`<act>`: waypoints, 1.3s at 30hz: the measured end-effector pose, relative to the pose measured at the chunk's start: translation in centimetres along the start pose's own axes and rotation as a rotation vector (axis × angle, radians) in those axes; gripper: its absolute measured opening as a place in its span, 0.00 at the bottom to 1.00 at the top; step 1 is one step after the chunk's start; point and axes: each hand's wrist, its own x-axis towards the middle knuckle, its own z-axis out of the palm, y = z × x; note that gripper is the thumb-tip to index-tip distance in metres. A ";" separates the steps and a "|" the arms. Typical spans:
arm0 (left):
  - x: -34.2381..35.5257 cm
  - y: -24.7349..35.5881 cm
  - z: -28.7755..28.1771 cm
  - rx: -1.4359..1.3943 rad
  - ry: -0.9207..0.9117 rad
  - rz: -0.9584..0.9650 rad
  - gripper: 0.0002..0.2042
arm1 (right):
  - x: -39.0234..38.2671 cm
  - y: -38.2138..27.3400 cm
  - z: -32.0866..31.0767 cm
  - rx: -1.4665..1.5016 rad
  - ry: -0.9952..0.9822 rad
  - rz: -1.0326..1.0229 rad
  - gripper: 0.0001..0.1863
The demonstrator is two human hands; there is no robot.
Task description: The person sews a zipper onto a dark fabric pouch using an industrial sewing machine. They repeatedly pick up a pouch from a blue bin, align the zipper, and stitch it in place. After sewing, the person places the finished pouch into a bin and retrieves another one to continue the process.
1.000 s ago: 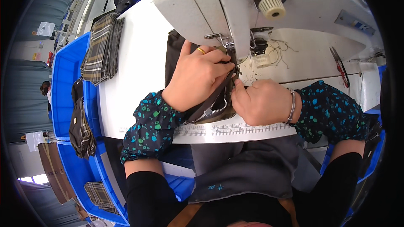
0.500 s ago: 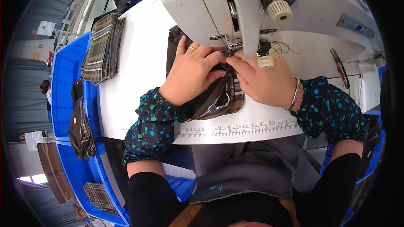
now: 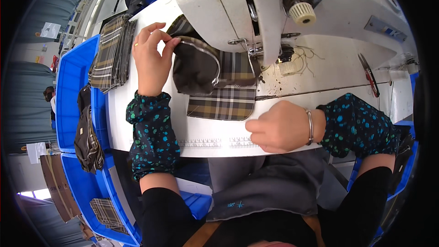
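Observation:
My left hand (image 3: 153, 59) pinches the upper left edge of a dark brown fabric piece (image 3: 194, 73) between thumb and fingers. A silver zipper (image 3: 213, 59) curves along that piece. Under it lies a plaid panel (image 3: 222, 103) in brown, black and white, its near part showing flat on the white table. The far part of the fabric runs beside the sewing machine's presser foot (image 3: 254, 51). Near the table's front edge, right of the panel's corner, my right hand (image 3: 282, 127) is curled closed; the inside of its fingers is hidden.
The white sewing machine (image 3: 215, 4) fills the far side. Red-handled scissors (image 3: 370, 75) and loose threads (image 3: 304, 59) lie to the right. A plaid stack (image 3: 109, 55) sits at the table's left, next to blue bins (image 3: 75, 96). A printed ruler (image 3: 201, 144) follows the front edge.
Both hands have left the needle area. My left hand went left and lifted the dark fabric's edge, turning it leftward off the plaid panel; my right hand came back toward the front edge.

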 end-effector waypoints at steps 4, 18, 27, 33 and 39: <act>-0.6 2.2 -0.8 0.065 -0.036 0.060 0.08 | 0.7 0.3 -0.8 -0.286 0.260 0.015 0.08; -4.4 9.9 1.2 -0.777 -0.388 0.465 0.18 | 0.4 1.4 -0.5 -0.363 0.242 0.009 0.07; -3.6 10.3 -1.5 -0.245 -0.632 0.390 0.22 | 0.0 1.5 -1.8 -0.537 0.462 -0.011 0.16; -5.1 12.3 -0.2 0.030 -0.129 0.442 0.20 | 0.0 1.8 -1.9 -0.539 0.492 0.030 0.17; -4.5 11.3 -0.6 -0.106 -0.120 0.536 0.17 | 0.1 1.5 -2.3 -0.560 0.495 0.069 0.12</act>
